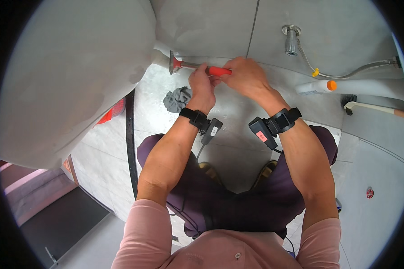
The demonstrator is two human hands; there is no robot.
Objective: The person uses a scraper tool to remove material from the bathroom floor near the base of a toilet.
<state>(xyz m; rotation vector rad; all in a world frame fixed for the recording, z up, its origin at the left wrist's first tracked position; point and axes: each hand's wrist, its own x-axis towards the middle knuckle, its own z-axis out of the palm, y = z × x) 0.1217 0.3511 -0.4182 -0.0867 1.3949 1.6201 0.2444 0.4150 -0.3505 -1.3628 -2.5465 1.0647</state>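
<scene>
A scraper with a red handle (219, 71) and a metal shaft lies crosswise before me, low near the tiled wall. Its wide flat head (171, 62) points left, close to a white ceramic fixture (77, 77). My left hand (201, 84) holds the scraper where the shaft meets the handle. Around the handle's right end, my right hand (247, 75) is closed, with its fingertips partly hidden. A crumpled grey cloth (176, 100) rests on the floor just left of my left wrist.
On the right wall are a metal valve (291, 42) and a braided hose (353, 74) with a yellow tag. Below them are a white bottle (313, 87) with an orange cap and a scrub brush (370, 106). A dark raised strip (130, 134) crosses the floor at left.
</scene>
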